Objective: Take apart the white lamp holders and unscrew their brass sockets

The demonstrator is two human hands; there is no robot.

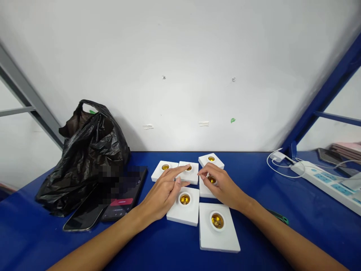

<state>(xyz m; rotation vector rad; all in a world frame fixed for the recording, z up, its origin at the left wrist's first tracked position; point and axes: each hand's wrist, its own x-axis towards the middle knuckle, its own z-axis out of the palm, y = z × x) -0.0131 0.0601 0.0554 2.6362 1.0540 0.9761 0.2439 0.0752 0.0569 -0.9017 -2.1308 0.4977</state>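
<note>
Several white square lamp holders with brass-coloured sockets are grouped in front of me. My left hand (165, 190) lies over the middle back lamp holder (192, 177), fingers stretched out, index fingertip by its socket. Its palm side covers part of the lamp holder below (183, 214). My right hand (222, 184) is bent over another lamp holder (205, 191), thumb and index tips close together near the middle back one's right edge. Whatever may be between those tips is too small to make out. Apart from both hands are a back left (158, 173), a back right (217, 162) and a front lamp holder (217, 241).
A black plastic bag (93, 150) stands at the left, with two phones (84, 214) partly beside it. At the right lie a white power strip (327, 180) with cables and a green-handled tool (279, 216) partly behind my right forearm. A white wall (180, 94) bounds the blue table.
</note>
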